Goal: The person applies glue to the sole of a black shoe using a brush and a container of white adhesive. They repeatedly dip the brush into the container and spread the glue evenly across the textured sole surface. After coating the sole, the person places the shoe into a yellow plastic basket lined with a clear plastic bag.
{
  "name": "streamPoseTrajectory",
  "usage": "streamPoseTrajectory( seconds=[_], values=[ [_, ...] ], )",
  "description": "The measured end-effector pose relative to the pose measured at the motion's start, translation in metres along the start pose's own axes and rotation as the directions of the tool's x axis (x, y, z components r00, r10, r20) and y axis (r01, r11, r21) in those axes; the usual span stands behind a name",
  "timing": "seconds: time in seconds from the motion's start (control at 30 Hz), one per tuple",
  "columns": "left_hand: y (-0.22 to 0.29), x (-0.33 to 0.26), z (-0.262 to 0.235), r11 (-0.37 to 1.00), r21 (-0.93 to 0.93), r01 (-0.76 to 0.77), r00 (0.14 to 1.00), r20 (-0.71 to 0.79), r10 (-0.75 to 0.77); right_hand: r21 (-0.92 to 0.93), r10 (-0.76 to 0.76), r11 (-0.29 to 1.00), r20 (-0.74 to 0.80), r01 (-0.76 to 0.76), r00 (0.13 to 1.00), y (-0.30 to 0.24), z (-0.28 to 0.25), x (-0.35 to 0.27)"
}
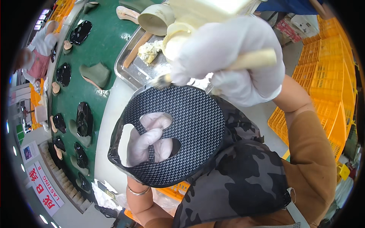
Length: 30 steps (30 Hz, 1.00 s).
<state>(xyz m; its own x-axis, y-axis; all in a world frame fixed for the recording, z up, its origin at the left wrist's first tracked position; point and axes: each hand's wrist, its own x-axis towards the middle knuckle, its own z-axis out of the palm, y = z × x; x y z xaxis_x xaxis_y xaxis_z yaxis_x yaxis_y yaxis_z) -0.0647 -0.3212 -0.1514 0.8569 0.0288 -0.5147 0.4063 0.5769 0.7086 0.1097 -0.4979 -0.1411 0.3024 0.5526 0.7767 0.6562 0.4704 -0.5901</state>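
Left hand (148, 142) fingers are poking through the cut-outs of a black woven shoe piece (182, 129), gripping it above the lap. It looks thin, floppy and light. The right hand (232, 60) is clenching a brush (251, 59) over the metal tray (127, 57).

Both hands gloved (white): left (149, 141) fingers curled upward, right (232, 60) fisted tight.

Shoe factory: green conveyor (110, 41) carrying shoe lasts (95, 74), yellow crates (327, 68).
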Motion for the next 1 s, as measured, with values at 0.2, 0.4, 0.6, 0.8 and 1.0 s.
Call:
streamPoseTrajectory(
  seconds=[0.2,0.4,0.6,0.8,1.0],
  values=[
    [-0.007,-0.004,-0.002,0.991,-0.025,-0.132,0.991,-0.011,0.132,0.105,0.088,0.991,-0.086,-0.079,0.992,0.014,0.009,-0.006],
    [-0.011,-0.01,-0.002,0.984,0.013,-0.18,0.973,-0.146,0.18,0.03,0.149,0.989,-0.186,-0.146,0.971,0.015,0.007,-0.012],
    [-0.018,-0.014,-0.014,0.932,0.192,-0.307,0.94,-0.093,0.329,0.053,0.194,0.981,-0.342,-0.187,0.92,0.015,0.016,-0.009],
    [-0.047,-0.014,-0.017,0.904,0.0,-0.427,0.868,-0.281,0.41,0.096,0.369,0.929,-0.312,-0.357,0.876,0.004,0.009,-0.035],
    [-0.051,-0.012,-0.004,0.876,-0.126,-0.466,0.859,-0.3,0.414,0.154,0.234,0.97,-0.395,-0.187,0.888,0.003,0.008,-0.008]
  ],
)
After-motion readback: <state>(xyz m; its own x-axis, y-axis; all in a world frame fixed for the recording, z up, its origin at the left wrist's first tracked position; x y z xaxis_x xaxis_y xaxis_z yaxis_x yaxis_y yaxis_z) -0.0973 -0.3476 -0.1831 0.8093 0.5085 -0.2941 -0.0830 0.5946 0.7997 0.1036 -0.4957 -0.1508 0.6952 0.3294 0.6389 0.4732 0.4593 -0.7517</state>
